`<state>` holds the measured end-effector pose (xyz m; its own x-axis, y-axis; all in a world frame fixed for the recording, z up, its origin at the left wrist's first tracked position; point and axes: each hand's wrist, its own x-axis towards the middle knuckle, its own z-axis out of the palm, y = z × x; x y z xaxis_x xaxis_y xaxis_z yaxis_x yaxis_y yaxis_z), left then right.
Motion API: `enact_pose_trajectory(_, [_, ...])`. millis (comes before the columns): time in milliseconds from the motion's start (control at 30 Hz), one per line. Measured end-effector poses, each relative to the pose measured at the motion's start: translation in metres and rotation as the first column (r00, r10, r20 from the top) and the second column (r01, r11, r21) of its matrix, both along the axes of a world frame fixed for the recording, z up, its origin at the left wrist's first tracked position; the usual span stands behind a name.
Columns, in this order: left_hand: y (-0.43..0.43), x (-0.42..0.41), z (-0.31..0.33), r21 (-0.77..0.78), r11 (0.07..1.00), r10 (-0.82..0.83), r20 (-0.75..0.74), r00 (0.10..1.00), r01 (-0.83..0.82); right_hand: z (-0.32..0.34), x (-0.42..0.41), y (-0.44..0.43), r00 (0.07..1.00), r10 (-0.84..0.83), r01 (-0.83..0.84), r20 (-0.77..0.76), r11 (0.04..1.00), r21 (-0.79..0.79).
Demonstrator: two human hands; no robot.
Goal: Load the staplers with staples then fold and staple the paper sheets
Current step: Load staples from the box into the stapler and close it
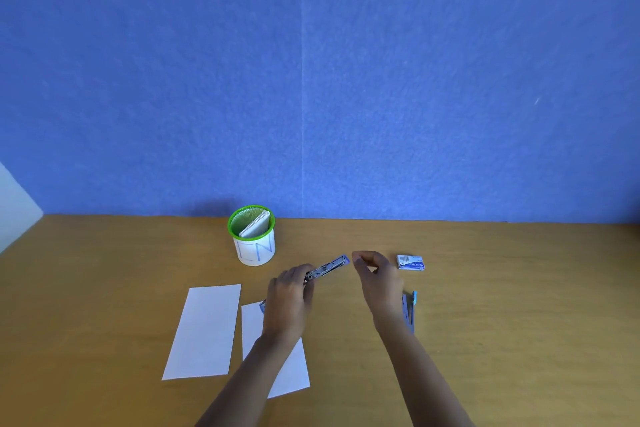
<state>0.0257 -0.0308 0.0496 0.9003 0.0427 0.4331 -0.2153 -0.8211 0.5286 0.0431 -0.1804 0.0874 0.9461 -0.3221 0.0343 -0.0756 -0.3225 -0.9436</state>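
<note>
My left hand (289, 291) grips a blue stapler (328, 267) that is swung open, its metal staple channel pointing up and to the right. My right hand (375, 276) hovers just right of the channel's tip with thumb and forefinger pinched together; whether staples sit between them is too small to tell. A second blue stapler (410, 310) lies on the table, partly hidden behind my right wrist. A small staple box (410, 262) rests further back on the right. Two white paper sheets lie flat: one (204, 331) to the left, the other (252, 326) partly under my left forearm.
A green-rimmed mesh cup (255, 246) with a white label holds folded white papers at the back of the wooden table (519, 322). A blue wall (311, 80) rises right behind the table's far edge.
</note>
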Motion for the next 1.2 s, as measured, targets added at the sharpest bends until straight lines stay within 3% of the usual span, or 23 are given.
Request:
enact_pose_trajectory(67, [-0.003, -0.005, 0.009, -0.006, 1.000, 0.009, 0.051, 0.999, -0.009, 0.002, -0.003, 0.004, 0.987, 0.010, 0.025, 0.158, 0.976, -0.216])
enact_pose_trajectory(133, [-0.005, -0.008, 0.017, -0.034, 0.999, 0.008, 0.097, 0.995, -0.005, 0.003, -0.005, 0.007, 0.969, 0.020, 0.066, 0.248, 0.940, -0.335])
enact_pose_trajectory(433, [-0.009, -0.013, 0.038, -0.074, 0.997, 0.002, 0.172, 0.985, 0.011, 0.015, -0.014, 0.013, 0.921, 0.052, 0.167, 0.386, 0.843, -0.512])
enact_pose_trajectory(600, [-0.009, -0.016, 0.042, -0.060, 0.998, 0.015, 0.180, 0.983, -0.004, 0.022, -0.018, 0.017, 0.923, 0.043, 0.176, 0.381, 0.835, -0.521])
enact_pose_trajectory(767, [-0.007, -0.020, 0.046, -0.033, 0.999, 0.023, 0.199, 0.980, -0.017, 0.027, -0.027, 0.022, 0.955, -0.007, 0.121, 0.297, 0.922, -0.369])
enact_pose_trajectory(1033, [-0.006, -0.021, 0.053, -0.024, 0.999, 0.041, 0.252, 0.967, -0.036, 0.036, -0.039, 0.033, 0.964, 0.061, 0.047, 0.257, 0.918, -0.395])
enact_pose_trajectory(1200, [-0.005, -0.020, 0.053, -0.060, 0.997, 0.068, 0.233, 0.970, -0.056, 0.045, -0.047, 0.037, 0.958, 0.159, -0.088, 0.239, 0.955, -0.284])
